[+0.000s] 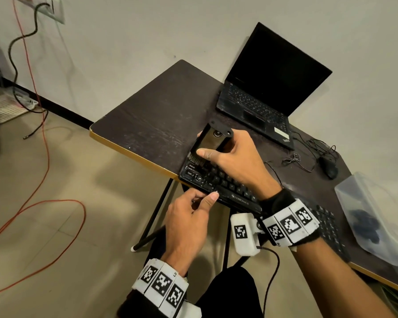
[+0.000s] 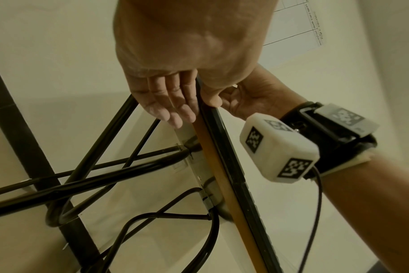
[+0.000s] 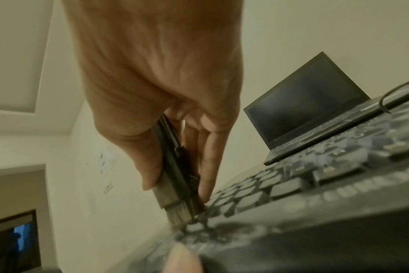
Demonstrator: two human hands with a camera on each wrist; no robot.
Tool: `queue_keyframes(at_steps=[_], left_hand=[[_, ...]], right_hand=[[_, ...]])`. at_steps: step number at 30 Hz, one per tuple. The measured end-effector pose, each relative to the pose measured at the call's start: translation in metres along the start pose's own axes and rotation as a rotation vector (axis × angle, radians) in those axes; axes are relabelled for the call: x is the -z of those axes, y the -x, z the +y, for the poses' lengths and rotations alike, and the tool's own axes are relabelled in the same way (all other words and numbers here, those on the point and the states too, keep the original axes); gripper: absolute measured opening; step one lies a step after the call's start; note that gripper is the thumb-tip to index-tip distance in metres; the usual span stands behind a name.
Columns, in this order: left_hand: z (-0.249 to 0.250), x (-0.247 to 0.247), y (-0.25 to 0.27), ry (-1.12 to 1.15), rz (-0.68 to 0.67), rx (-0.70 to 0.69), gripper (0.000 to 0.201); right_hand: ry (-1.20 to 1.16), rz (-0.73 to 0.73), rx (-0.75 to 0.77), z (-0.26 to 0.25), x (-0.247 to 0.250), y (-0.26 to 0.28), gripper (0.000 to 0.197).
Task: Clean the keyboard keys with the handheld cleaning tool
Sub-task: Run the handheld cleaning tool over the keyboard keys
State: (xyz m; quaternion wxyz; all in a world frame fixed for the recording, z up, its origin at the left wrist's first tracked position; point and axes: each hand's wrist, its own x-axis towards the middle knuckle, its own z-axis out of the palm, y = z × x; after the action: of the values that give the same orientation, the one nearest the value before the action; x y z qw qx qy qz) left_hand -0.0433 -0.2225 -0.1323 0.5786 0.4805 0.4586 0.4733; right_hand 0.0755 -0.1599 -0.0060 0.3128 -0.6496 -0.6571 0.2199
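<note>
A: Head view, item one?
B: Keyboard (image 1: 218,182), black, lying along the near edge of the dark table (image 1: 152,115), its front lip slightly overhanging. Item two: cleaning tool (image 1: 210,142), a flat black brush, bristles down on the keys at the keyboard's left end. The right hand (image 1: 237,157) grips it, thumb on the near face and fingers behind.
A: And the other hand?
B: The left hand (image 1: 189,216) pinches the keyboard's front edge, thumb on top by the space bar.
A: Risk?
B: A hard stroke toward the left end could shove the keyboard off the edge if that pinch loosens. Laptop (image 1: 269,88) and mouse (image 1: 329,167) stand well apart, so they're likely safe.

A: Left wrist view?
B: From below: fingers (image 2: 173,103) flat under the tabletop, thumb over the keyboard's rim. A clamp, not a full wrap, so I judge it could slip sideways.

A: Right wrist view?
B: Blurred. Bristles (image 3: 182,212) meet the keys beside the fingertips (image 3: 204,190), which sit low on the tool. Fingers that low may press keys, or bristles could catch under a cap and lift it.
</note>
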Motion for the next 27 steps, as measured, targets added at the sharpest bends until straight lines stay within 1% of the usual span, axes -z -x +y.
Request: queue_keyframes(at_steps=[3,5,7,9,11,13,17,20,23,27], left_hand=[[0.003,0.001,0.000,-0.019,0.007,-0.004,0.028],[0.002,0.001,0.000,-0.019,0.010,0.000,0.028],[0.001,0.000,0.000,-0.009,0.009,0.008,0.028],[0.002,0.000,0.001,-0.012,0.009,0.012,0.024],[0.004,0.002,0.001,-0.033,0.017,0.002,0.016],[0.004,0.002,0.001,-0.045,0.018,0.003,0.014],[0.006,0.001,0.002,-0.032,0.010,0.015,0.018],[0.008,0.002,0.003,-0.036,0.016,0.021,0.018],[0.007,0.003,0.002,-0.047,0.012,0.018,0.017],[0.006,0.003,0.001,-0.042,0.007,0.012,0.019]], right_hand=[[-0.010,-0.143,0.018,-0.004,0.004,0.001,0.031],[0.002,-0.179,0.022,-0.007,0.005,0.002,0.033],[0.053,-0.127,0.056,-0.009,0.003,0.006,0.036],[0.101,-0.092,0.113,-0.011,-0.002,0.015,0.031],[0.139,-0.081,0.154,-0.014,-0.006,0.025,0.026],[0.215,-0.062,0.146,-0.015,-0.002,0.032,0.022],[0.337,-0.030,0.052,-0.014,0.014,0.038,0.019],[0.293,-0.041,0.085,-0.020,0.004,0.036,0.019],[0.146,-0.046,0.123,-0.020,-0.010,0.028,0.025],[0.052,-0.078,0.118,-0.013,-0.003,0.028,0.026]])
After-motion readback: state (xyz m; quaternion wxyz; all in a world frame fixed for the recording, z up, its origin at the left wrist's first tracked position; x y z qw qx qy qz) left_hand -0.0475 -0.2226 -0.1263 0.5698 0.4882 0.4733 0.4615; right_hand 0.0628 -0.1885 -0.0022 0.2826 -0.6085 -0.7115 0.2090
